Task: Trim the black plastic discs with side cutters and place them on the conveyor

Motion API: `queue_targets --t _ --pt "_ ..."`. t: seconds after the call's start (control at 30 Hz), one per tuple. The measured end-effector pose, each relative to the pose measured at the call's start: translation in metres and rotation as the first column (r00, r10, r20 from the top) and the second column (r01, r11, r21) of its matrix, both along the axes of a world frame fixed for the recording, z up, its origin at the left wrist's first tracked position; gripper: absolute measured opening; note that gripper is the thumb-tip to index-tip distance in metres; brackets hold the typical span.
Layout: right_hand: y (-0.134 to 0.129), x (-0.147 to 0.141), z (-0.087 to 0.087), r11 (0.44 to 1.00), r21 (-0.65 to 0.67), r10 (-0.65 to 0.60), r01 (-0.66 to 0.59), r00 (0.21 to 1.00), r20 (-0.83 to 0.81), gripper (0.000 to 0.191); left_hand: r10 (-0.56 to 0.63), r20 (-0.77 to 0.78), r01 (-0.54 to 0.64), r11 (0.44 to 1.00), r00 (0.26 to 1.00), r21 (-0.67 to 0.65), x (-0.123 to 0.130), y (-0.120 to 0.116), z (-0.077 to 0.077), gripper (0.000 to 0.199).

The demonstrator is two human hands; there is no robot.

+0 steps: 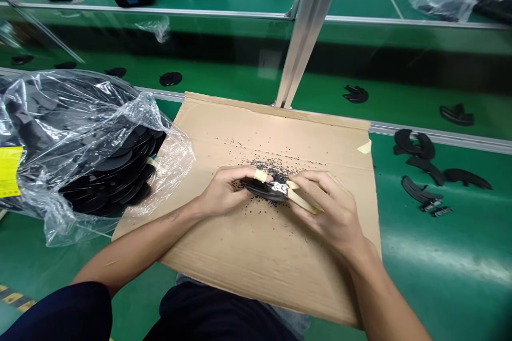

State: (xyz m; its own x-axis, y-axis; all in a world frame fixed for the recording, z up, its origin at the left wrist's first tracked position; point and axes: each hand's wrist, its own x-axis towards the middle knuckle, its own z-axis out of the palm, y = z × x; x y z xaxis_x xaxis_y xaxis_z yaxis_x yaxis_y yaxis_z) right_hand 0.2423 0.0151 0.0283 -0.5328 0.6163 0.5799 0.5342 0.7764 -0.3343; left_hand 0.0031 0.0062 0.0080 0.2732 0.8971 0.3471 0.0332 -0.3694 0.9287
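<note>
Over the middle of a cardboard sheet (224,256), my left hand (228,189) grips a flat, rounded black plastic part (264,191). Yellow tape (261,175) is wrapped round one of its fingers. My right hand (330,205) is closed on the pale-yellow handles of small cutting pliers (280,187), whose metal head touches the part's right edge. Around and beneath them lie many tiny black bits (272,166), scattered on the cardboard. The palm side of my right hand is hidden.
At left, a clear plastic bag (80,112) bulges with stacked black discs (116,170). Several curved black parts (424,170) lie on the green table to the right. More black parts (170,79) sit beyond the metal rail, near an upright aluminium post (306,37).
</note>
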Motion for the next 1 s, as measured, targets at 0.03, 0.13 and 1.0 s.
queue_targets --t 0.03,0.13,1.0 --pt "0.0 0.0 0.0 1.0 0.009 -0.004 0.004 1.0 0.006 0.031 -0.001 0.009 0.001 1.0 1.0 -0.007 0.0 0.0 0.0 0.024" --pt "0.0 0.001 0.0 0.999 0.036 -0.023 0.022 0.999 0.026 0.028 0.0 0.015 0.0 1.0 1.0 -0.025 0.001 -0.001 -0.001 0.023" --pt "-0.006 -0.001 0.0 0.994 -0.017 -0.111 0.112 0.993 0.038 0.016 0.076 -0.106 -0.058 0.986 0.991 0.159 0.0 -0.001 0.006 0.023"
